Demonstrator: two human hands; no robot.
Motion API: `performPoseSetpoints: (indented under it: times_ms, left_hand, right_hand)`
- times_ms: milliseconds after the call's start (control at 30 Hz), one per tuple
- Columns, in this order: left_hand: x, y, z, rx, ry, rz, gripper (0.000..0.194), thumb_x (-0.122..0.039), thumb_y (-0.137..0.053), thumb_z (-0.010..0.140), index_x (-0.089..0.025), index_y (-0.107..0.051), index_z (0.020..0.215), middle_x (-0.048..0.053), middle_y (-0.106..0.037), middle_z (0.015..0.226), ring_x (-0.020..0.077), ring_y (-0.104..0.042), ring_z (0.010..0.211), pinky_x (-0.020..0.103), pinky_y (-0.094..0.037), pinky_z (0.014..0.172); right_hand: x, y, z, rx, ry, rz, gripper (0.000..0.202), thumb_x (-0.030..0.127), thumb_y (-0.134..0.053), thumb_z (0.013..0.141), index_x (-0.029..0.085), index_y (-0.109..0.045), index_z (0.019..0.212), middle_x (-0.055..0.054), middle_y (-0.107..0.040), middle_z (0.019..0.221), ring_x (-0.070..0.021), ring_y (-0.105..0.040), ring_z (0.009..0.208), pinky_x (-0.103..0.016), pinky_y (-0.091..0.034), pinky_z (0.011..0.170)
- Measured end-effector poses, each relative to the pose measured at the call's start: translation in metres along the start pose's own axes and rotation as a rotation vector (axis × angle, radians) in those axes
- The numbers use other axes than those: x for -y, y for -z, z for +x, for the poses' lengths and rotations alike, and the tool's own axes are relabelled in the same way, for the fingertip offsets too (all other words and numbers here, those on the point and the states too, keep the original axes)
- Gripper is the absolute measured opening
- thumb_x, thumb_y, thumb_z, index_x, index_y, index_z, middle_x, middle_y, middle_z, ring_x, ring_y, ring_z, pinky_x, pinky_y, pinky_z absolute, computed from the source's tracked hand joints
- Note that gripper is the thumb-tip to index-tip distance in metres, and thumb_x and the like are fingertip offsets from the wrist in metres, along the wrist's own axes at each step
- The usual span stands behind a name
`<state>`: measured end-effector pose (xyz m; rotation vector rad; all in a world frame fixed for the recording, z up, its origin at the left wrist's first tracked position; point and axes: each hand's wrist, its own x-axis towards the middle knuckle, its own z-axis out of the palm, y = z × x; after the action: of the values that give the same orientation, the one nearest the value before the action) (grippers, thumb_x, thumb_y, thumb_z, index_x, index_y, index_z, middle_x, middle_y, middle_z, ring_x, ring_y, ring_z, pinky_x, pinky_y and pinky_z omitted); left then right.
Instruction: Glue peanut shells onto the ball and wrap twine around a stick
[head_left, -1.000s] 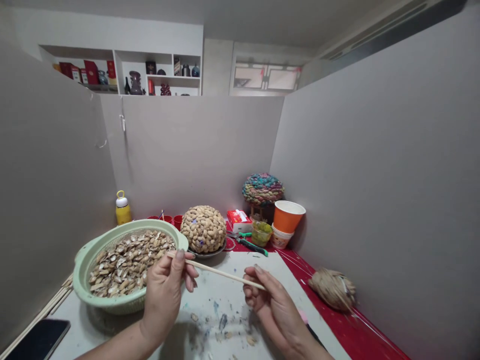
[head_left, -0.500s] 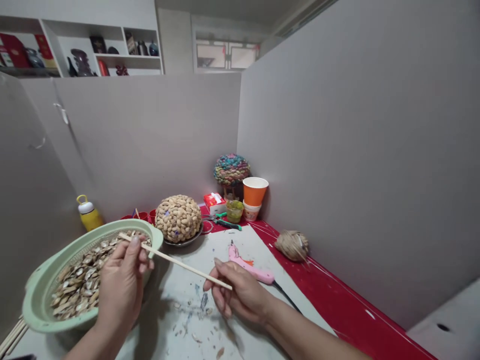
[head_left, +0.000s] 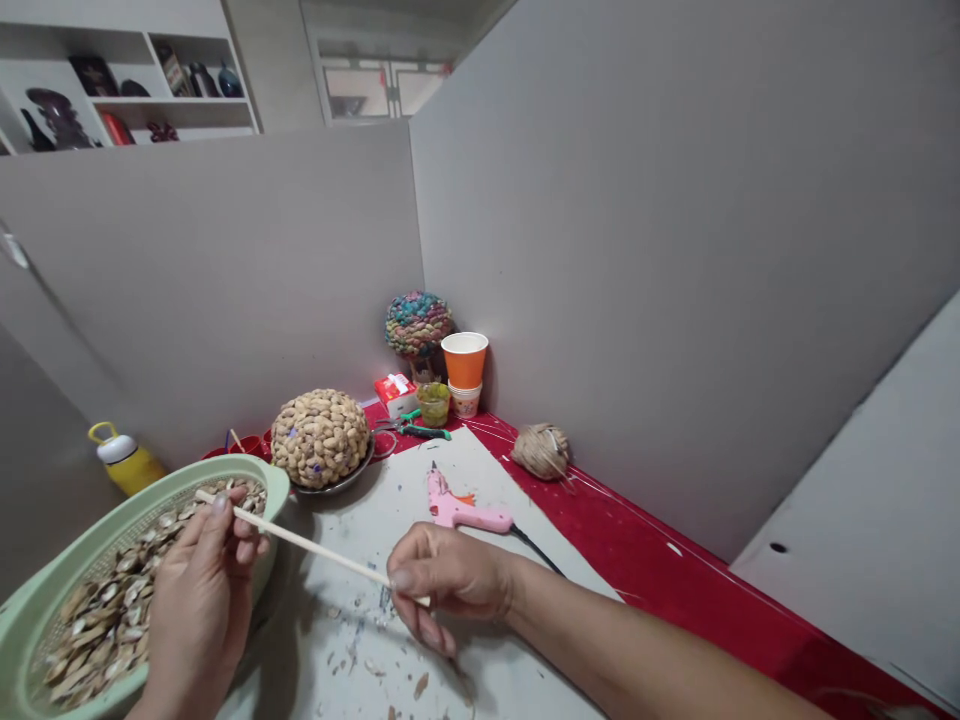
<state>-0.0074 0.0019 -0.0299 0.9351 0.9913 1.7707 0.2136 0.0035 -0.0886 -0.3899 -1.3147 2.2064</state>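
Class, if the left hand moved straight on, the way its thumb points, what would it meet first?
Probably the far rim of the green basket, just ahead of the left hand. Depth is unclear, though: it might pass over the rim towards the red cups.

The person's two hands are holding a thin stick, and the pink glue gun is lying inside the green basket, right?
Not quite: the pink glue gun isn't inside the green basket. The head view shows it lying on the pale sheet. The left hand and right hand do hold the thin stick.
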Motion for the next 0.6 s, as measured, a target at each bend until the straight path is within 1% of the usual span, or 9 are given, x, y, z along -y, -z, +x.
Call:
performPoseSetpoints:
  times_ms: [67, 133, 233, 300, 367, 467, 533, 600]
  left_hand:
    - [0.001, -0.001, -0.001, 0.011, 0.000, 0.013, 0.023, -0.028, -0.076, 0.073, -0.014, -0.072, 0.090, -0.003, -0.053, 0.062, 0.0066, -0.043, 0.053, 0.013, -0.045, 0.046]
    - [0.003, -0.002, -0.002, 0.017, 0.000, 0.021, 0.022, -0.028, -0.075, 0.074, -0.014, -0.072, 0.091, -0.003, -0.055, 0.064, 0.0073, -0.045, 0.055, 0.014, -0.047, 0.047]
    - [0.005, -0.002, 0.000, 0.027, 0.003, 0.014, 0.020, -0.027, -0.075, 0.074, -0.014, -0.072, 0.088, -0.002, -0.055, 0.065, 0.0077, -0.046, 0.055, 0.014, -0.048, 0.047]
    - [0.008, -0.002, 0.001, 0.036, 0.002, 0.005, 0.018, -0.027, -0.074, 0.074, -0.014, -0.072, 0.086, -0.003, -0.054, 0.064, 0.0075, -0.045, 0.054, 0.015, -0.048, 0.047]
    - [0.009, -0.001, 0.002, 0.001, 0.009, -0.002, 0.016, -0.027, -0.073, 0.075, -0.014, -0.072, 0.084, -0.002, -0.058, 0.068, 0.0078, -0.049, 0.056, 0.014, -0.050, 0.049]
    - [0.007, -0.002, 0.003, -0.069, 0.047, -0.007, 0.008, -0.024, -0.068, 0.079, -0.016, -0.070, 0.080, 0.001, -0.065, 0.080, 0.0113, -0.058, 0.068, 0.017, -0.054, 0.056]
    - [0.001, -0.003, 0.001, -0.068, 0.056, -0.006, 0.008, -0.022, -0.064, 0.082, -0.017, -0.068, 0.079, 0.001, -0.065, 0.079, 0.0133, -0.060, 0.071, 0.018, -0.056, 0.059]
    - [-0.006, -0.004, -0.001, -0.032, 0.051, -0.003, 0.010, -0.020, -0.060, 0.085, -0.017, -0.068, 0.080, 0.000, -0.063, 0.073, 0.0125, -0.057, 0.068, 0.018, -0.055, 0.058]
  right_hand:
    - [0.002, -0.004, -0.001, -0.001, -0.026, -0.012, 0.041, 0.047, -0.082, 0.059, 0.012, -0.062, 0.056, 0.003, -0.057, 0.042, -0.0072, -0.049, 0.030, -0.014, -0.039, 0.029]
    - [0.003, -0.008, -0.003, 0.010, -0.017, 0.008, 0.040, 0.044, -0.084, 0.058, 0.013, -0.059, 0.053, 0.006, -0.053, 0.040, -0.0059, -0.045, 0.029, -0.014, -0.035, 0.029]
    - [0.005, -0.011, -0.004, 0.069, 0.026, 0.039, 0.047, 0.047, -0.080, 0.065, 0.014, -0.052, 0.047, 0.008, -0.044, 0.037, -0.0042, -0.038, 0.028, -0.016, -0.031, 0.032]
    - [0.005, -0.011, -0.005, 0.105, 0.025, 0.037, 0.051, 0.051, -0.076, 0.070, 0.014, -0.051, 0.046, 0.008, -0.041, 0.035, -0.0048, -0.038, 0.029, -0.017, -0.030, 0.034]
    - [0.005, -0.010, -0.006, 0.135, 0.009, 0.025, 0.051, 0.054, -0.073, 0.073, 0.014, -0.052, 0.048, 0.007, -0.041, 0.035, -0.0067, -0.041, 0.029, -0.019, -0.031, 0.035]
    - [0.006, -0.010, -0.008, 0.142, -0.003, -0.028, 0.051, 0.054, -0.071, 0.076, 0.014, -0.053, 0.050, 0.007, -0.043, 0.037, -0.0073, -0.044, 0.032, -0.019, -0.035, 0.039]
    - [0.005, -0.010, -0.007, 0.107, -0.012, -0.112, 0.052, 0.056, -0.070, 0.075, 0.015, -0.052, 0.050, 0.007, -0.046, 0.039, -0.0066, -0.045, 0.034, -0.019, -0.037, 0.041]
    - [0.002, -0.009, -0.004, 0.053, -0.029, -0.224, 0.053, 0.061, -0.069, 0.072, 0.015, -0.054, 0.051, 0.005, -0.049, 0.041, -0.0065, -0.047, 0.035, -0.018, -0.039, 0.041]
